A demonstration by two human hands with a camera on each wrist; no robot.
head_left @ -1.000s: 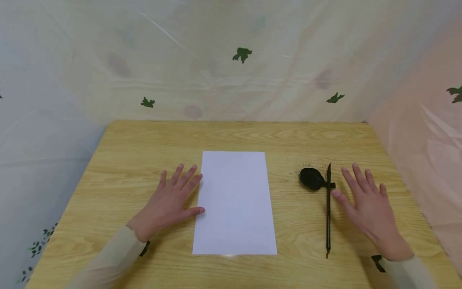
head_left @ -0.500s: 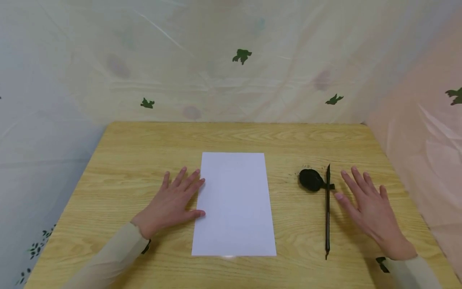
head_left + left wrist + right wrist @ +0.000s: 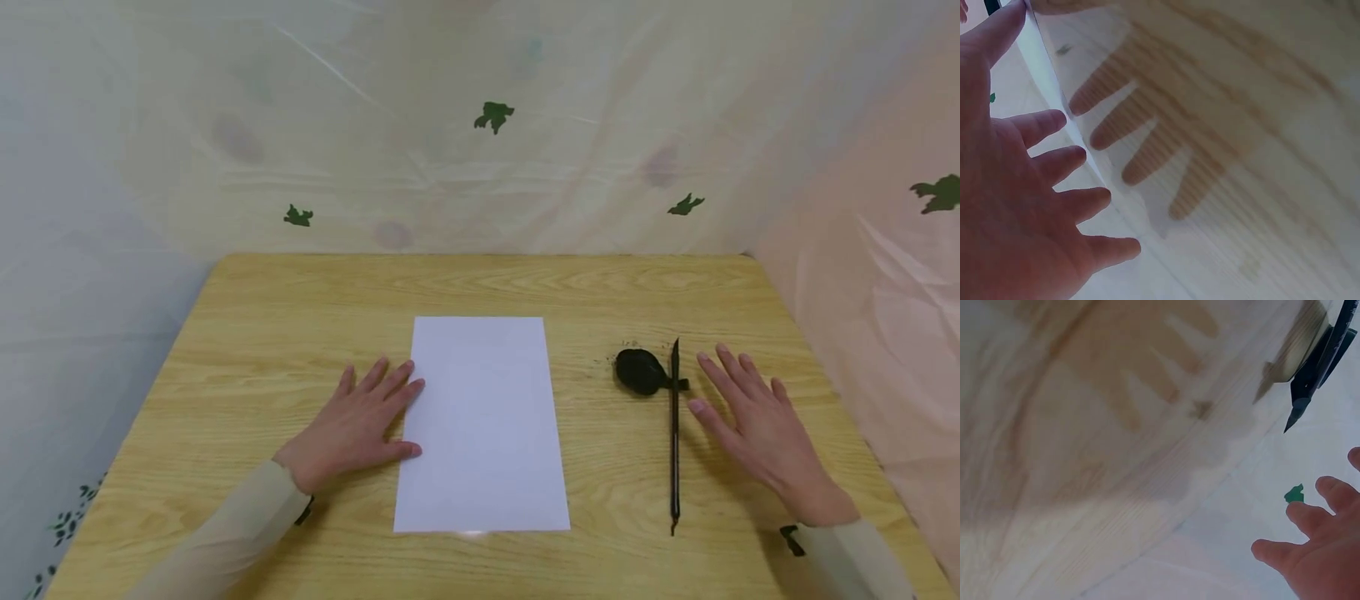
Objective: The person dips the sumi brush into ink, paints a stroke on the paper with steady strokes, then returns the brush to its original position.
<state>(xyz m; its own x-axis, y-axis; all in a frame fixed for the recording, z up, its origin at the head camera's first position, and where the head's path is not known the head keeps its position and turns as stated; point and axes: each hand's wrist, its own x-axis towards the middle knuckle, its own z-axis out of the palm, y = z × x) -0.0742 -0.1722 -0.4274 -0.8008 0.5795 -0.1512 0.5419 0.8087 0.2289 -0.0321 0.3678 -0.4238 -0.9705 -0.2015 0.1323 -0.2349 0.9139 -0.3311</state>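
Note:
A white sheet of paper (image 3: pixel 483 425) lies upright on the wooden table in the head view. My left hand (image 3: pixel 352 437) is at its left side, palm down with fingers spread; the thumb tip and index fingertip overlap the paper's left edge. To the right, a black writing brush (image 3: pixel 675 450) lies lengthwise across the short handle of a black round dish (image 3: pixel 639 372), its pointed tip at the far end. Just right of the brush, my right hand (image 3: pixel 765 437) has its fingers extended and holds nothing. The right wrist view shows the brush's dark tip (image 3: pixel 1297 406) beyond the fingers.
Dark specks (image 3: pixel 632 343) dot the wooden table (image 3: pixel 300 317) behind the dish. Pale sheeting with green bird shapes (image 3: pixel 495 117) hangs beyond the table's far edge and along both sides. Dark pieces (image 3: pixel 792 540) show beneath the sleeve cuffs.
My left hand has shifted slightly right and nearer, its fingertips a little further over the paper's edge. The head view has turned slightly; paper, brush and dish keep their places on the table.

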